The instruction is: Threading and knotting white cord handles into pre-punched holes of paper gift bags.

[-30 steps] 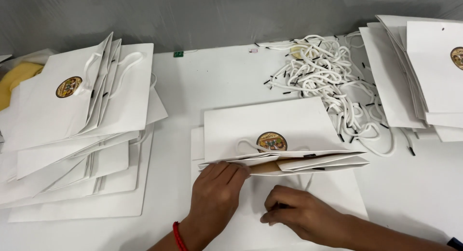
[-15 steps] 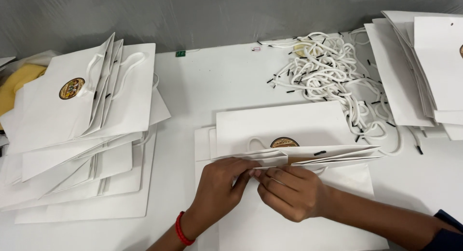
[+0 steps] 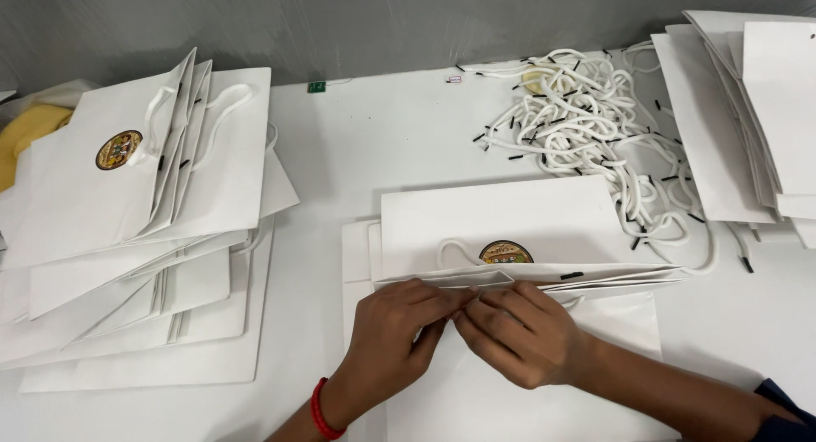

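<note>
White paper bag (image 3: pixel 510 229) lies flat in the middle of the white table (image 3: pixel 382 144), its round gold-and-brown sticker (image 3: pixel 506 253) facing up near the folded top edge. Both hands meet at that edge. The left hand (image 3: pixel 395 327), with a red band (image 3: pixel 320 410) at the wrist, has its fingers curled and pinched on the fold; the right hand (image 3: pixel 518 331) is pinched just beside it, fingertips touching the left's. What exactly sits between the fingertips is too small to tell. A white cord handle (image 3: pixel 455 253) loops out from the bag just left of the sticker. More flat white sheets (image 3: pixel 527 391) lie under the hands. To the left, a fanned stack of finished bags (image 3: pixel 136 238) with cord handles; at the back right, a tangle of white cords (image 3: pixel 586 127) with black tips; at the far right, a stack of plain white bags (image 3: pixel 748 127).
</note>
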